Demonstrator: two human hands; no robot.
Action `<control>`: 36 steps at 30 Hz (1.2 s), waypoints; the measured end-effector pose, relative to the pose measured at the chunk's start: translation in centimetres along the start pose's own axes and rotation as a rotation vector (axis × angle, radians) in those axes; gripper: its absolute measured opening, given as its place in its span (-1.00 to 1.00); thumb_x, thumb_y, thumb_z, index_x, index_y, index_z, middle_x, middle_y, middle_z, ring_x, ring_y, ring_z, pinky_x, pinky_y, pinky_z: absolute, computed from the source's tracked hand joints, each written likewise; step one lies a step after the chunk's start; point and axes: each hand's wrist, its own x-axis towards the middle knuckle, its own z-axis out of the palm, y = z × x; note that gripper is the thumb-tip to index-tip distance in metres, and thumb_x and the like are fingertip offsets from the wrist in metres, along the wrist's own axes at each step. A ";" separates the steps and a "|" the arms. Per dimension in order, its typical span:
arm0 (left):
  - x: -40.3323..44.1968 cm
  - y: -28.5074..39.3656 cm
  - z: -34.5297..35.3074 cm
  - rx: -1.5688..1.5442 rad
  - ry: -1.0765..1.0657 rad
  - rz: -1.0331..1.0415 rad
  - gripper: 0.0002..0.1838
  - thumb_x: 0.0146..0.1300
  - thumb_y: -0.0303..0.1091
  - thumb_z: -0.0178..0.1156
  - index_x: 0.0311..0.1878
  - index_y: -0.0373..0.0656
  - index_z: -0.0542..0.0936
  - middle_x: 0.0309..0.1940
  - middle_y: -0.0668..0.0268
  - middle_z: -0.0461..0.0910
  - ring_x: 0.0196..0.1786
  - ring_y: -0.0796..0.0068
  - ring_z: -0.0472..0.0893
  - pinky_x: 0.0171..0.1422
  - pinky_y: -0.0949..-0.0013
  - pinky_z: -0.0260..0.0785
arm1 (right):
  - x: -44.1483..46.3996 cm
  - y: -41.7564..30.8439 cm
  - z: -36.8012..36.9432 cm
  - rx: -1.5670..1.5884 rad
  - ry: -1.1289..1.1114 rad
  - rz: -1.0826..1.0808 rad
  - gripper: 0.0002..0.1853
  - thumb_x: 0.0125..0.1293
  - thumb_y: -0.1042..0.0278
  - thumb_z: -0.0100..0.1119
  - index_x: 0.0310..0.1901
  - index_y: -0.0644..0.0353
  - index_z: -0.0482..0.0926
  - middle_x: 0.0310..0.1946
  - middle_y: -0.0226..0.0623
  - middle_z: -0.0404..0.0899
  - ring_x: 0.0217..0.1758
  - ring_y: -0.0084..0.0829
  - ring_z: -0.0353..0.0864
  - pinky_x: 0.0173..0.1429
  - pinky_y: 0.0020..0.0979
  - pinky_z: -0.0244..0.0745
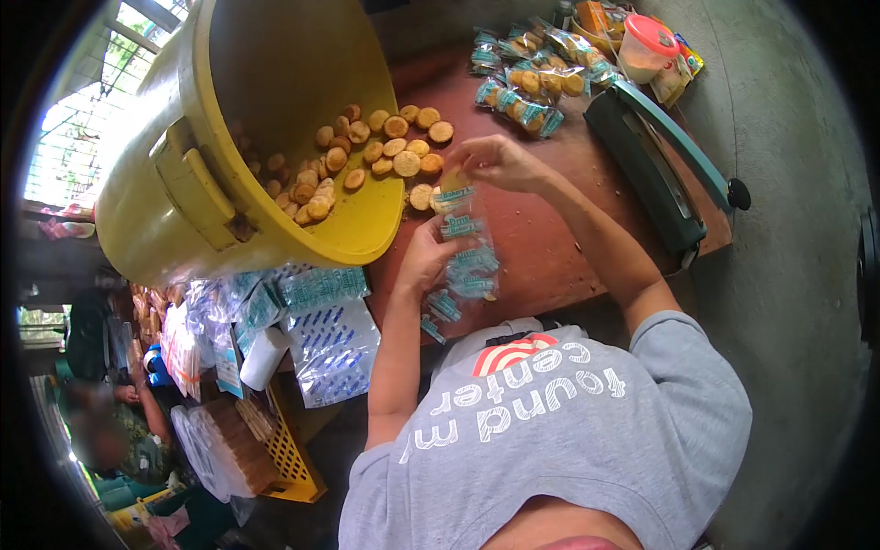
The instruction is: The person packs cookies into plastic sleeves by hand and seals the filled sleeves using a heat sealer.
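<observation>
My left hand (427, 258) grips a clear plastic bag (473, 261) with teal bakery lettering, held over the near edge of the reddish table. At the bag's upper end, my right hand (500, 163) pinches a round cookie (453, 180), partly hidden by the fingers. Just left of this hand, loose golden cookies (406, 163) spill from the mouth of a tipped yellow tub (362, 234) onto the table. Small teal-printed packets (444, 305) lie below my left hand.
Filled cookie packs (541, 81) are piled at the table's far side. A bag sealer (646, 170) with a blue-green arm lies on the right, near a red-lidded container (647, 48). Printed plastic sheets (335, 353) and a yellow crate (295, 458) are at left, with another person beyond.
</observation>
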 end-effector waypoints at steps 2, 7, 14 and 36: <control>0.1 0.1 0.0 0.015 0.019 0.001 -0.60 -0.03 -0.65 0.25 -0.05 -0.32 0.44 -0.21 0.23 0.57 -0.17 0.41 0.59 -0.02 0.36 0.46 | -0.2 -0.6 0.1 0.001 -0.165 0.037 -0.77 0.13 0.61 0.07 -0.14 0.28 0.54 -0.30 -0.39 0.59 -0.27 -0.69 0.50 -0.14 -0.56 0.44; -0.3 -0.1 -1.0 0.003 -0.034 -0.019 -0.58 0.01 -0.60 0.25 -0.01 -0.31 0.41 -0.19 0.25 0.54 -0.17 0.44 0.58 -0.05 0.36 0.47 | -0.9 -0.5 1.3 -0.173 -0.283 -0.100 -0.83 0.14 0.41 0.18 -0.24 0.28 0.56 -0.49 -0.40 0.52 -0.41 -0.54 0.47 -0.24 -0.45 0.42; -2.6 -0.6 -1.7 -0.180 -0.012 -0.136 -0.54 0.12 -0.41 0.23 0.07 -0.28 0.34 -0.14 0.24 0.51 -0.18 0.45 0.57 -0.07 0.36 0.47 | 0.1 -0.5 3.7 -0.207 -0.256 0.099 -0.76 0.21 0.20 0.08 -0.33 0.25 0.50 -0.49 -0.19 0.52 -0.37 -0.33 0.53 -0.29 -0.34 0.37; -3.0 -1.2 -0.9 0.328 0.192 0.157 -0.56 -0.11 -0.51 0.35 -0.11 -0.23 0.43 -0.37 0.35 0.55 -0.34 0.53 0.55 -0.22 0.47 0.42 | 2.5 -0.5 4.1 -0.167 -0.259 0.123 -0.79 0.10 0.34 0.13 -0.22 0.16 0.59 -0.38 -0.26 0.63 -0.30 -0.36 0.61 -0.19 -0.37 0.47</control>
